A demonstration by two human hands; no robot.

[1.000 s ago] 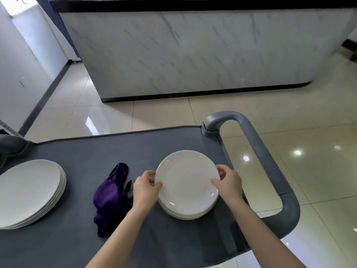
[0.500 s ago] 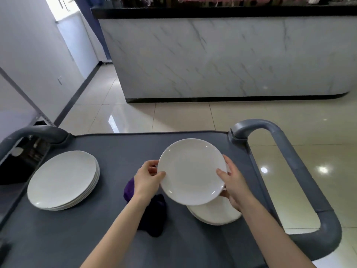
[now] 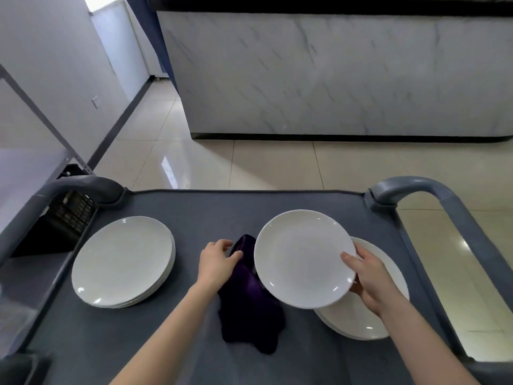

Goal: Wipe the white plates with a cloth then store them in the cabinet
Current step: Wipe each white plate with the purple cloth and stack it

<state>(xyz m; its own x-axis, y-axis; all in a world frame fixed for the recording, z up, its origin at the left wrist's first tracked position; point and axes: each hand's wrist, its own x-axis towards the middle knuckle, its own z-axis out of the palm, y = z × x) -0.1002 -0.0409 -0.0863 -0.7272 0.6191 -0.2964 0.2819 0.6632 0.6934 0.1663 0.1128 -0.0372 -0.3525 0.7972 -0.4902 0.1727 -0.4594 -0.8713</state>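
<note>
The held plate [image 3: 302, 257] covers much of the right stack [image 3: 352, 322] (also an edge of the cloth [image 3: 249, 309]).

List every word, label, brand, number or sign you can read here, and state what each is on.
None: no readable text anywhere in the view.
The plate, left stack, right stack, cloth and cart are unmarked.
The counter shows only marble veining.
The crate and wall fitting are too small to show any marking.
</note>
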